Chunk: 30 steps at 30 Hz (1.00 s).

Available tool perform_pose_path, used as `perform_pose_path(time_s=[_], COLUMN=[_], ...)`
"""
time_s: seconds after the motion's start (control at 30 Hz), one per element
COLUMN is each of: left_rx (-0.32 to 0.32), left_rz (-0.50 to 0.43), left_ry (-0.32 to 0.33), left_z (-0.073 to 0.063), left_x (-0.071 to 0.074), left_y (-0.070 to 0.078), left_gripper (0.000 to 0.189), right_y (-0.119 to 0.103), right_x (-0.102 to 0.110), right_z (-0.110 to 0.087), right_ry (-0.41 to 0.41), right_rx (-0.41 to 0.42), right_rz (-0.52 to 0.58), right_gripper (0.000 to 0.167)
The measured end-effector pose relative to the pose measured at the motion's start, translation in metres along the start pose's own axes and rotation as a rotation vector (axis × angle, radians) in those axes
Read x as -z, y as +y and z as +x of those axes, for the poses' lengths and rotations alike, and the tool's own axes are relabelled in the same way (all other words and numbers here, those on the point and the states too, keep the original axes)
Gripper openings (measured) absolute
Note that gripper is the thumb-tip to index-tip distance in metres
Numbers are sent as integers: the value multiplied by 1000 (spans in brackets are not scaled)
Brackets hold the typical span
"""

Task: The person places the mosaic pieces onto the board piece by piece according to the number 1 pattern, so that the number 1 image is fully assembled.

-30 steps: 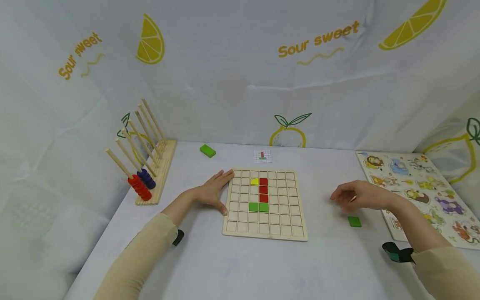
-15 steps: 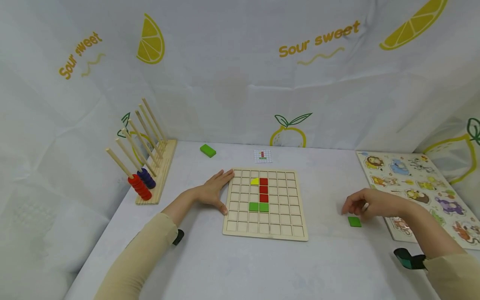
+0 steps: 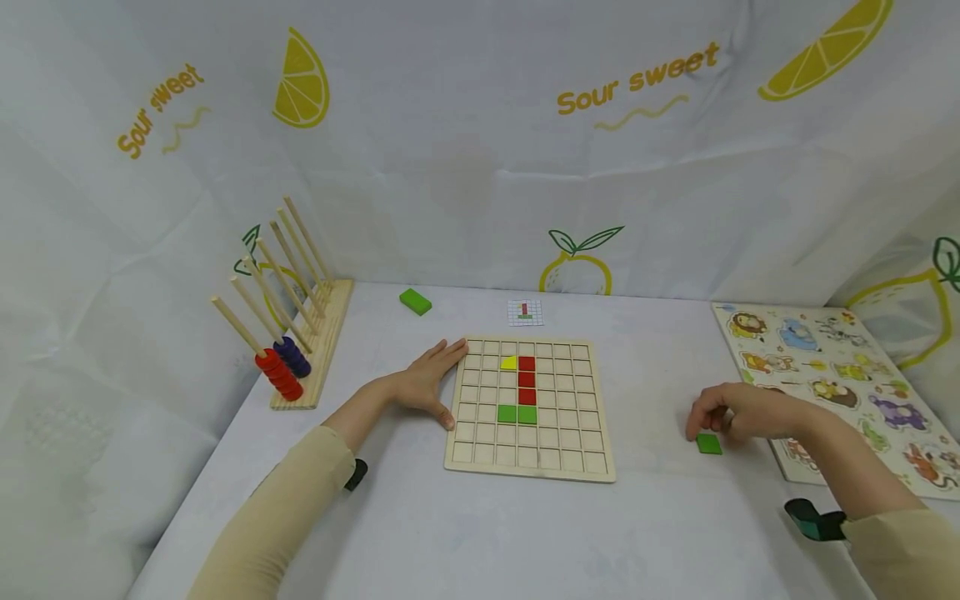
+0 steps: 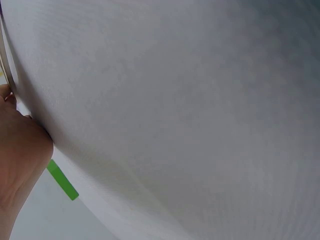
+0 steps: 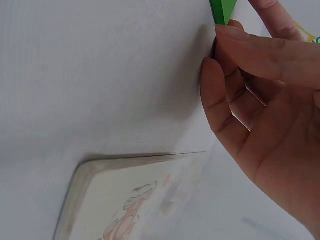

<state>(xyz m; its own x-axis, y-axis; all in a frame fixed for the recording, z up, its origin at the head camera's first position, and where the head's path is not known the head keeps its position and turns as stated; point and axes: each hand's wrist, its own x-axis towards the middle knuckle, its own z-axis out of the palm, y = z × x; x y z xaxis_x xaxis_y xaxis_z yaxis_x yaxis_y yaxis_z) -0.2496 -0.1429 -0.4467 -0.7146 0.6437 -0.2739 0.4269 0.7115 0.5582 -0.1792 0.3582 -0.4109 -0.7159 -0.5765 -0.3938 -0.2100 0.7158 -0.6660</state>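
My left hand [image 3: 426, 382] rests along the left edge of the wooden grid board [image 3: 480, 457], fingers at its upper corner and thumb lower on the same side. In the board's cells sit a yellow rounded piece [image 3: 510, 363], a column of red squares [image 3: 527, 380] and two green squares [image 3: 517, 414]. Off to the right, my right hand [image 3: 738, 410] is low over a loose green square tile [image 3: 709, 444] lying on the table. Its bent index finger and thumb straddle the tile. In the right wrist view the thumb tip [image 5: 232, 32] overlaps a corner of the tile.
A bead rack [image 3: 322, 342] with upright pegs and red and blue beads stands left. A green block [image 3: 416, 302] and a small pattern card [image 3: 525, 312] lie behind the board. An animal puzzle board [image 3: 847, 392] lies right, beneath my right forearm.
My right hand has moved right and down to the loose green tile, its index fingertip now at the tile's edge. My left hand and the grid board have stayed still.
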Motion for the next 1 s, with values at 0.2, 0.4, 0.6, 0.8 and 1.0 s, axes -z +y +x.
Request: perform_pose_path(time_s=[0.2, 0.4, 0.6, 0.8, 1.0], left_rx=[-10, -6, -3, -8, -9], left_rz=[11, 13, 8, 19, 12], left_ry=[-3, 0, 2, 0, -3], left_z=[1, 1, 1, 0, 0], left_x=[0, 0, -1, 0, 0], left_y=[0, -1, -2, -1, -2], left_gripper=[130, 130, 130, 131, 131], right_y=[-2, -5, -9, -12, -24], right_x=[-3, -4, -4, -4, -2], right_z=[2, 5, 11, 18, 29], right_ry=[23, 40, 64, 122, 194], right_rx=[-58, -71, -120, -142, -65], right_rz=[-37, -106, -165, -216, -200], right_gripper=[35, 33, 33, 31, 15])
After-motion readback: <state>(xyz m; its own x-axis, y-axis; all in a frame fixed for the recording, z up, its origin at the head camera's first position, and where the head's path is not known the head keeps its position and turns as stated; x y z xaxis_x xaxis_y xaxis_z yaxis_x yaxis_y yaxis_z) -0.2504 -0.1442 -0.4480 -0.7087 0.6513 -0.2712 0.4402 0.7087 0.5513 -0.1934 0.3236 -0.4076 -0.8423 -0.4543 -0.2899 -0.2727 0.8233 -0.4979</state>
